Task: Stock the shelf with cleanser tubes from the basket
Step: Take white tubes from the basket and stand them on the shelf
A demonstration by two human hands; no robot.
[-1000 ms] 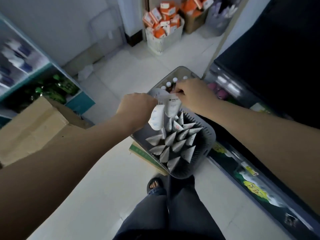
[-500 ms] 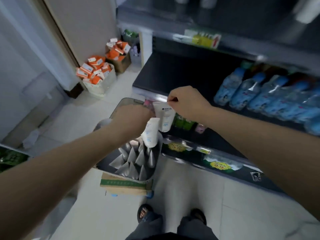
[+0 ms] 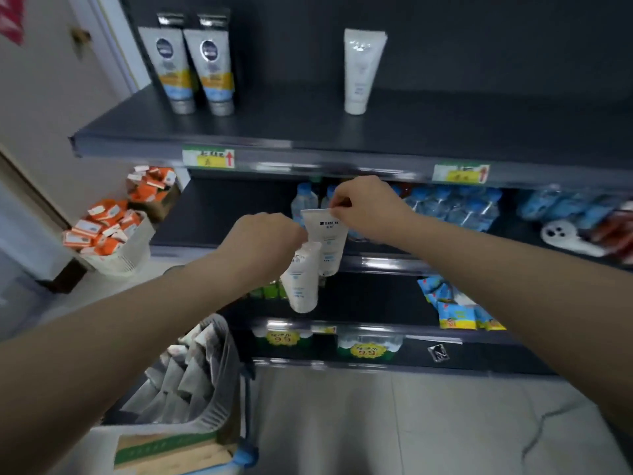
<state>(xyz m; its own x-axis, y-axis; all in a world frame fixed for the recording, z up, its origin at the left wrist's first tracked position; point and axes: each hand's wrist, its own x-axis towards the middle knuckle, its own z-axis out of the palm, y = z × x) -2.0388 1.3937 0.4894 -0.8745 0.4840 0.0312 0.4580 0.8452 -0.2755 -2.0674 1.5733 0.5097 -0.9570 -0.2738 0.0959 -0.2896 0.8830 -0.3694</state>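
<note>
Both hands hold white tubes in front of the shelves: the right hand (image 3: 368, 204) pinches one tube (image 3: 325, 245) by its flat top edge, its dark print too blurred to read; the left hand (image 3: 265, 243) is closed on another tube (image 3: 301, 281), hanging just below. Near left, the basket (image 3: 219, 382) holds more. Yellow tags (image 3: 368, 351) read 9.9. The top shelf (image 3: 445, 132) has bare room right of a standing white tube (image 3: 361, 70).

Dim shop aisle: pale tiled floor (image 3: 394, 423), beige wall (image 3: 44, 108).
</note>
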